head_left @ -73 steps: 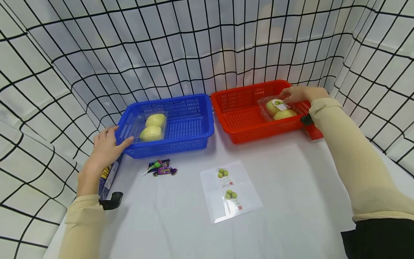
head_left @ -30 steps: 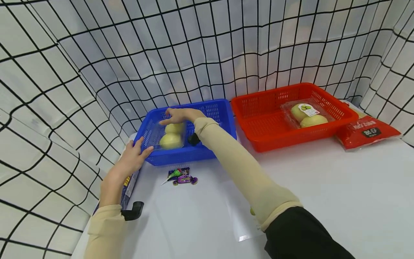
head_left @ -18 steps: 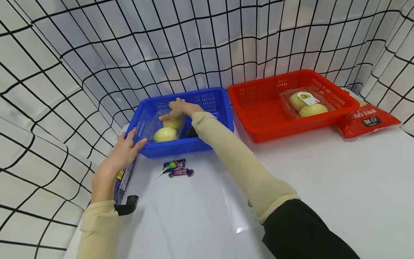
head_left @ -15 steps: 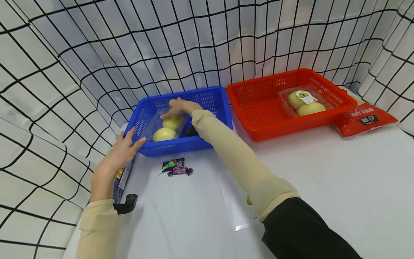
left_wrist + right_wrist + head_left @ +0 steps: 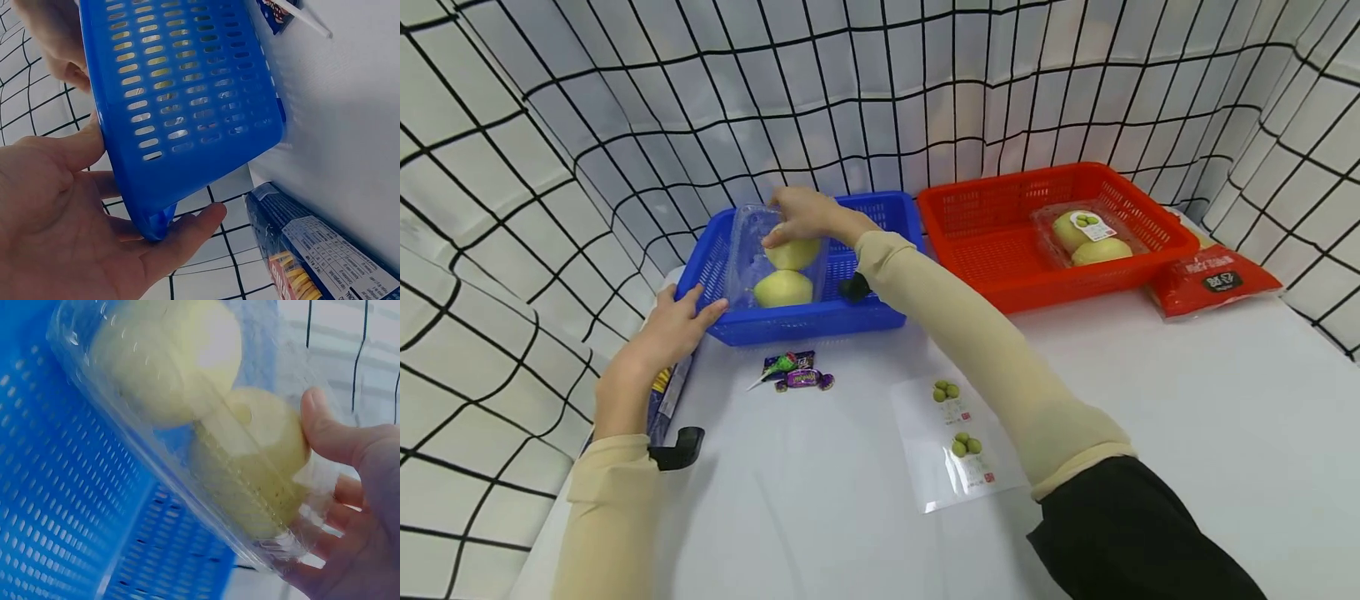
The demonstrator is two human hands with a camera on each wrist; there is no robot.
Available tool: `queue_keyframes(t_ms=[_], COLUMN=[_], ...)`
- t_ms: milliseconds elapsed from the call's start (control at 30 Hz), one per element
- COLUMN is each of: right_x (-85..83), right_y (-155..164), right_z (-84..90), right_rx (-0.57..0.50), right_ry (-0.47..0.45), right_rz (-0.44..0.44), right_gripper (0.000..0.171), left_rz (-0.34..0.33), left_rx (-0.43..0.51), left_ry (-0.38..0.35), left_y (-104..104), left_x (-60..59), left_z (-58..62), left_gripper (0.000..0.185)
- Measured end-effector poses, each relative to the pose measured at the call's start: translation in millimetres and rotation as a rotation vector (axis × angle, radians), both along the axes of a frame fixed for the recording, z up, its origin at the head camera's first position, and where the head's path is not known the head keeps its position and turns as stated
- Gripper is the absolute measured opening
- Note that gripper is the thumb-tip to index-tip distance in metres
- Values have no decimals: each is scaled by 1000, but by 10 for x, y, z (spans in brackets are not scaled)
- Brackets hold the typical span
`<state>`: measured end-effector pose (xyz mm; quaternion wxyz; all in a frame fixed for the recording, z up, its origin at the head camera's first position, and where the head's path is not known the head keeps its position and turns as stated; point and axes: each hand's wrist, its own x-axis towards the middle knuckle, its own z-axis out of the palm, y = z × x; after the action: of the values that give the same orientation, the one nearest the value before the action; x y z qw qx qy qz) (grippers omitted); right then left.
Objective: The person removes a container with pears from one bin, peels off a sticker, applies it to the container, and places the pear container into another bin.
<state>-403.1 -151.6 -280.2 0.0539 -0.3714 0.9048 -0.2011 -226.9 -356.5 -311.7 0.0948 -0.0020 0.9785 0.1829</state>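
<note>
A clear plastic pack of two yellow-green fruits [image 5: 780,267] [image 5: 200,434] stands tilted up out of the blue basket [image 5: 850,312] [image 5: 181,94]. My right hand [image 5: 801,215] [image 5: 350,481] grips its far end, thumb on top and fingers beneath. My left hand [image 5: 666,333] [image 5: 94,231] rests with straight fingers against the basket's near left corner. A second pack with a label [image 5: 1086,237] lies in the red basket [image 5: 992,267] to the right.
Wrapped sweets [image 5: 793,372] lie in front of the blue basket. A clear sheet with fruit stickers [image 5: 958,437] lies mid-table. A blue packet [image 5: 662,400] [image 5: 312,250] sits by my left wrist, a red bag [image 5: 1213,283] right of the red basket. Gridded cloth walls [image 5: 625,125] enclose the table.
My right hand left the pack in the red basket, reached across to the blue basket, took hold of the pack there and has tilted it upward. The left hand stayed at the basket's corner.
</note>
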Motion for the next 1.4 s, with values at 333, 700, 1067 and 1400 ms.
queue_keyframes(t_ms=[333,700,1067,1400], right_x=[579,1098,1976,2305], right_y=[88,834,1952,2338], right_z=[205,361,400,143], right_rx=[60,-194,-362,-154], right_ry=[528,655,375,14], right_rz=[-11,-111,-103,75], right_gripper=[57,58,57,44], left_rz=[-11,-23,-24,-20], left_rx=[11,27,16,76], left_ry=[-17,21,40,62], left_y=[-54,-65,-44,-24], left_x=[-38,14,-17,-28], left_z=[16,-89,-35,-85], left_gripper=[91,88,88,92])
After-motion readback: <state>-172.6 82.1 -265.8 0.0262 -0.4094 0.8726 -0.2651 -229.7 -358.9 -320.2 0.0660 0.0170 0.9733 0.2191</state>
